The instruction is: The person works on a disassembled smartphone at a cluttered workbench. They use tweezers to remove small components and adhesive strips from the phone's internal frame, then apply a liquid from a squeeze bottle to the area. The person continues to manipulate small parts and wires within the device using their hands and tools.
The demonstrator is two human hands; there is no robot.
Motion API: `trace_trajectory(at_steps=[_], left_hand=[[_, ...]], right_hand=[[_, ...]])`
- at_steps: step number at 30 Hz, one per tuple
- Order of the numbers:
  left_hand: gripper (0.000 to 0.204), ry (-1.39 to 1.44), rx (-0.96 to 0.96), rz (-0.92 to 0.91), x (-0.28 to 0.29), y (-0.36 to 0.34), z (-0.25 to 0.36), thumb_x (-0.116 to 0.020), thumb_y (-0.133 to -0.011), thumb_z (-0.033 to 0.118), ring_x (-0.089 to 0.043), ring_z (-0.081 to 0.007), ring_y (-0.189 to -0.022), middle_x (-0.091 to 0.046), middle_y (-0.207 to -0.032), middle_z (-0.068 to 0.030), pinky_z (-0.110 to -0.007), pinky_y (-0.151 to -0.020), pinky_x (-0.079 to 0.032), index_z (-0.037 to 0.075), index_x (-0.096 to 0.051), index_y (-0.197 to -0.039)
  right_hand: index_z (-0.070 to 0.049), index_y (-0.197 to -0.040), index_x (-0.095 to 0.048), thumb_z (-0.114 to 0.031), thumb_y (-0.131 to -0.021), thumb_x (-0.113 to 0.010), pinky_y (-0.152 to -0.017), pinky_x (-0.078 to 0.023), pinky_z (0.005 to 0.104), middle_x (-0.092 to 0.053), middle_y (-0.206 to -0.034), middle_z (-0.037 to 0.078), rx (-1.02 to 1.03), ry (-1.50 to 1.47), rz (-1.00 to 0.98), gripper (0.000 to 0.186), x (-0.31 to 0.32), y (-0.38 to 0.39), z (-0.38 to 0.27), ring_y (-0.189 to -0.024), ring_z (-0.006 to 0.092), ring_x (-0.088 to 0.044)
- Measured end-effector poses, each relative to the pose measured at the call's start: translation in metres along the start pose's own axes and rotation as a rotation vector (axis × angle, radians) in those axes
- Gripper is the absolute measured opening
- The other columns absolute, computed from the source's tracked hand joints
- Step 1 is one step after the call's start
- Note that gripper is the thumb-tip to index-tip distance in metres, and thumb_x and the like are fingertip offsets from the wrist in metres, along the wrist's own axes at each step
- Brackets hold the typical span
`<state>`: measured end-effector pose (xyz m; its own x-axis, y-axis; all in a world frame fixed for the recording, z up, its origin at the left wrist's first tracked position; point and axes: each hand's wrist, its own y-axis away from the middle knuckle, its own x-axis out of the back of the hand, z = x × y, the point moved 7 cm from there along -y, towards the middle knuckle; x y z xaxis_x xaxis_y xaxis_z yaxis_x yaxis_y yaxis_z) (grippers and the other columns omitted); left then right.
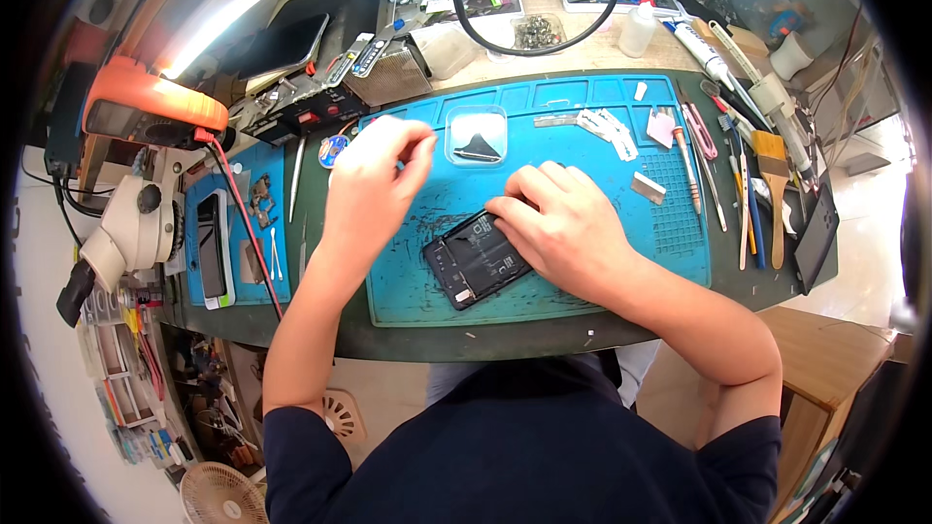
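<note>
On the blue repair mat (pixel 398 306) lies an opened smartphone (pixel 476 260), tilted, with its black battery and inner parts showing. My right hand (pixel 568 228) bends over its upper right corner, fingers closed on that edge and hiding it. Raised to the left of the phone, my left hand (pixel 374 175) has its fingers pinched together; whether anything small is between them I cannot make out. Beyond the phone, between my hands, a clear plastic box (pixel 476 126) holds small black pieces.
An orange multimeter (pixel 146 109) with red and black leads stands at the left, above another phone (pixel 210 245). Tweezers, a wooden brush (pixel 773 170) and other hand tools lie at the right. A black cable loop (pixel 539 50) hangs at the back.
</note>
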<state>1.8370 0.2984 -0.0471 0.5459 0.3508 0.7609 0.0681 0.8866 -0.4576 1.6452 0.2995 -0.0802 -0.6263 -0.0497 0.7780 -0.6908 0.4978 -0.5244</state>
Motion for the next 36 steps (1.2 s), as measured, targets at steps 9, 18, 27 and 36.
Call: trace_trajectory(at_steps=[9,18,27,36], left_hand=[[0.004,-0.098,-0.122,0.024,-0.029,-0.019,0.004,-0.075,-0.095,0.007,-0.069,-0.0308,-0.077,-0.069,-0.095,-0.0091,-0.039,-0.067,-0.055,0.005,-0.071,-0.097],[0.024,0.172,-0.18,-0.362,0.018,0.063,0.021,-0.085,-0.082,0.0,-0.069,-0.0243,-0.088,-0.072,-0.094,-0.0081,-0.038,-0.074,-0.056,0.005,-0.079,-0.104],[0.024,0.04,-0.289,-0.472,0.009,0.082,0.052,-0.085,-0.076,0.01,-0.066,-0.0244,-0.087,-0.067,-0.096,-0.0038,-0.037,-0.074,-0.056,0.008,-0.072,-0.096],[0.02,-0.205,-0.449,-0.49,0.006,0.082,0.066,-0.076,-0.074,0.007,-0.066,-0.0214,-0.087,-0.064,-0.093,-0.0053,-0.034,-0.075,-0.057,0.005,-0.069,-0.093]], right_hand=[[-0.009,-0.101,-0.073,-0.013,-0.088,-0.077,-0.079,-0.048,0.0378,-0.058,-0.096,0.004,-0.01,-0.035,-0.021,0.014,-0.001,0.0,0.001,-0.09,0.0225,-0.061],[-0.009,-0.102,-0.073,-0.011,-0.086,-0.079,-0.078,-0.048,0.0382,-0.058,-0.094,0.003,-0.01,-0.047,-0.028,0.017,0.0,-0.001,-0.001,-0.088,0.0228,-0.061],[-0.009,-0.105,-0.075,-0.008,-0.087,-0.079,-0.075,-0.046,0.0385,-0.06,-0.095,0.004,-0.008,-0.056,-0.009,0.019,0.0,0.0,0.002,-0.086,0.0242,-0.062],[-0.009,-0.105,-0.075,-0.009,-0.087,-0.078,-0.075,-0.046,0.0389,-0.06,-0.093,0.004,-0.001,-0.057,0.002,0.018,0.0,0.0,0.004,-0.086,0.0242,-0.061]])
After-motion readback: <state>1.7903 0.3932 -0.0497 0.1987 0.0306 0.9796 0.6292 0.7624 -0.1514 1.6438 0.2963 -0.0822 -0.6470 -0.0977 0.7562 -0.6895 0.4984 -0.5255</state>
